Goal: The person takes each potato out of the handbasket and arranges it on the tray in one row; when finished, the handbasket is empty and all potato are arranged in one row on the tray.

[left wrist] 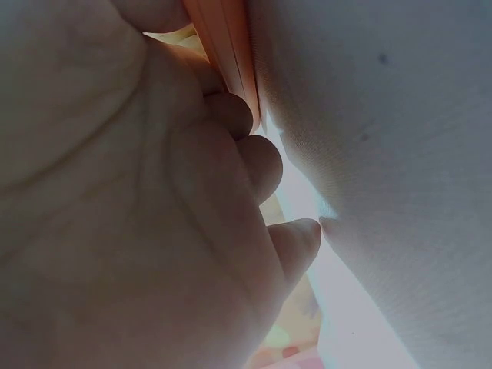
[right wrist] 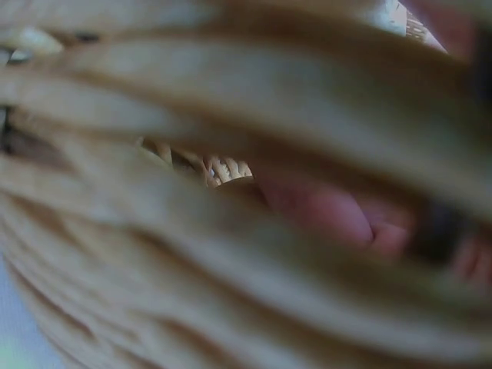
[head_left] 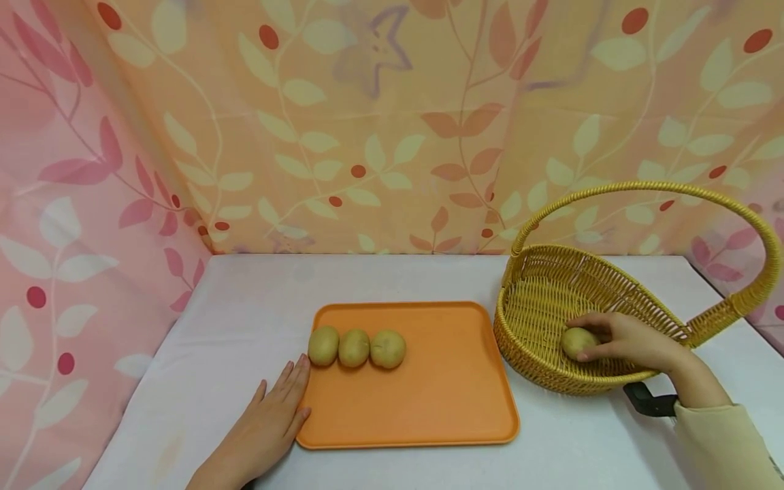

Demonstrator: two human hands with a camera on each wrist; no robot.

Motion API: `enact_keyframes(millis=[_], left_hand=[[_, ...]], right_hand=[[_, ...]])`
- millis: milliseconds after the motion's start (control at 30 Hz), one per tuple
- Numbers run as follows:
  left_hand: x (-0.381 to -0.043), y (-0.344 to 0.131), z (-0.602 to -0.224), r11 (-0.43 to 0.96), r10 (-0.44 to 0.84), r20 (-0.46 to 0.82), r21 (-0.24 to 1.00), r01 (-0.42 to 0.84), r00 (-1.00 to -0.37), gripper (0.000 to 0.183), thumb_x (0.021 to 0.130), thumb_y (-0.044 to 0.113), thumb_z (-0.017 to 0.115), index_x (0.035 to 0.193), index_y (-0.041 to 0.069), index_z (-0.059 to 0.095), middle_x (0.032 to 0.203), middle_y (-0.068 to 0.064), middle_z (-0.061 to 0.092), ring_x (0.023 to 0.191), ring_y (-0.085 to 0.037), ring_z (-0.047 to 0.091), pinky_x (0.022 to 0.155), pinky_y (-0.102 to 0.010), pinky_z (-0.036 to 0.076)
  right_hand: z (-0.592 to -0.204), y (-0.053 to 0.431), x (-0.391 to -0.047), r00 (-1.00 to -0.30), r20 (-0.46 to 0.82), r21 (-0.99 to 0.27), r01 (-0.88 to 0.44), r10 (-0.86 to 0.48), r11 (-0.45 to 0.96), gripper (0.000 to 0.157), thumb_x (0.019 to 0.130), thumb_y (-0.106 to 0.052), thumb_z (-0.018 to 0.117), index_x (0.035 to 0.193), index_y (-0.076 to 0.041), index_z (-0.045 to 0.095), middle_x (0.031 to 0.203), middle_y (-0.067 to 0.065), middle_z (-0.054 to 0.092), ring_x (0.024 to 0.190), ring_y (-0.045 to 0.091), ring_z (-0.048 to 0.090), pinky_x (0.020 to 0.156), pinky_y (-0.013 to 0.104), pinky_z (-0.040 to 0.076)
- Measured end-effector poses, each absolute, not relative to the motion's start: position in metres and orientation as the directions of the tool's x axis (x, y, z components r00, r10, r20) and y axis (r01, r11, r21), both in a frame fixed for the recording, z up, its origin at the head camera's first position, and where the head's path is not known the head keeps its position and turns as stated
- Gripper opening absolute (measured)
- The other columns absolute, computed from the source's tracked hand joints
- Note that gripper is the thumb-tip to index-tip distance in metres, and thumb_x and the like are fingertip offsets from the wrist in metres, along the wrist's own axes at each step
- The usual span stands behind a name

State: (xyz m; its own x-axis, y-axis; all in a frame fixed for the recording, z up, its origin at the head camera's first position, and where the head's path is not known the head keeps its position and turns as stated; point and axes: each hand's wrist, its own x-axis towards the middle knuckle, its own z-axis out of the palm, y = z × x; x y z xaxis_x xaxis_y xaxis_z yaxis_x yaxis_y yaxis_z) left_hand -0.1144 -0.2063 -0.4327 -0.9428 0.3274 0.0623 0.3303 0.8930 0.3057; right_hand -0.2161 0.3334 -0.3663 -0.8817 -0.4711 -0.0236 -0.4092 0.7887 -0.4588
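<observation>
Inside the wicker basket (head_left: 545, 378) my right hand (head_left: 637, 341) holds a potato (head_left: 574, 343) between thumb and fingers, low over the woven floor. In the right wrist view the basket's weave (right wrist: 231, 100) fills most of the picture, and only bits of the hand (right wrist: 330, 211) show through a gap. My left hand (head_left: 266, 415) rests with straight fingers against the left edge of the orange tray (head_left: 441, 408). On the tray, three potatoes sit in a row: a left one (head_left: 323, 346), a middle one (head_left: 354, 348) and a right one (head_left: 388, 349).
The basket stands right of the tray on a white-covered table (head_left: 257, 292), its tall handle (head_left: 649, 187) arching above. A black strap or mount (head_left: 649, 401) sits by the right wrist. A leaf-patterned curtain (head_left: 392, 136) hangs behind the table and along its left side.
</observation>
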Motion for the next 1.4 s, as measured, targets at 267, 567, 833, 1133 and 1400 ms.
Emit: enact_keyframes(millis=[267,567,833,1133,1400], left_hand=[[-0.115,-0.207,-0.433,0.892,0.327,0.047,0.313,0.325,-0.944,0.063,0.097,0.024,0.054,0.147,-0.001,0.025,0.152,-0.013,0.024,0.138,-0.031,0.025,0.103,-0.065,0.021],[-0.115,-0.207,-0.434,0.892,0.326,0.037,0.318,0.321,-0.945,0.063,0.096,0.024,0.053,0.147,-0.002,0.026,0.152,-0.014,0.024,0.138,-0.031,0.024,0.103,-0.065,0.021],[-0.114,-0.205,-0.435,0.887,0.333,0.042,0.326,0.328,-0.942,0.063,0.096,0.025,0.053,0.147,-0.002,0.026,0.152,-0.013,0.025,0.138,-0.030,0.024,0.103,-0.064,0.021],[-0.114,-0.207,-0.435,0.889,0.330,0.058,0.318,0.330,-0.942,0.063,0.096,0.025,0.054,0.147,-0.001,0.027,0.152,-0.013,0.026,0.138,-0.030,0.025,0.102,-0.065,0.023],[-0.114,-0.207,-0.434,0.889,0.321,0.054,0.326,0.321,-0.945,0.063,0.096,0.025,0.054,0.147,-0.001,0.026,0.152,-0.013,0.025,0.138,-0.030,0.025,0.103,-0.064,0.022]], right_hand=[[-0.367,0.332,-0.215,-0.900,0.000,-0.403,-0.398,-0.435,0.824,0.051,0.075,-0.032,0.079,0.116,-0.004,0.066,0.105,0.007,0.067,0.089,0.006,0.057,0.071,0.027,0.046],[-0.367,0.332,-0.211,-0.925,0.053,-0.412,-0.363,-0.375,0.836,0.054,0.074,-0.028,0.081,0.115,0.003,0.065,0.100,0.009,0.069,0.087,0.004,0.057,0.072,0.025,0.047],[-0.352,0.332,-0.196,-0.963,0.116,-0.536,-0.269,-0.245,0.801,0.055,0.078,-0.022,0.078,0.122,0.005,0.060,0.116,0.030,0.059,0.088,-0.010,0.054,0.068,0.011,0.046],[-0.331,0.317,-0.178,-0.959,0.216,-0.663,-0.282,-0.183,0.693,0.053,0.081,-0.012,0.076,0.127,0.005,0.056,0.107,-0.029,0.052,0.093,-0.011,0.057,0.067,0.013,0.050],[-0.322,0.298,-0.170,-0.939,0.275,-0.657,-0.340,-0.206,0.673,0.050,0.080,-0.009,0.076,0.126,-0.001,0.059,0.110,-0.027,0.055,0.094,-0.009,0.059,0.067,0.015,0.051]])
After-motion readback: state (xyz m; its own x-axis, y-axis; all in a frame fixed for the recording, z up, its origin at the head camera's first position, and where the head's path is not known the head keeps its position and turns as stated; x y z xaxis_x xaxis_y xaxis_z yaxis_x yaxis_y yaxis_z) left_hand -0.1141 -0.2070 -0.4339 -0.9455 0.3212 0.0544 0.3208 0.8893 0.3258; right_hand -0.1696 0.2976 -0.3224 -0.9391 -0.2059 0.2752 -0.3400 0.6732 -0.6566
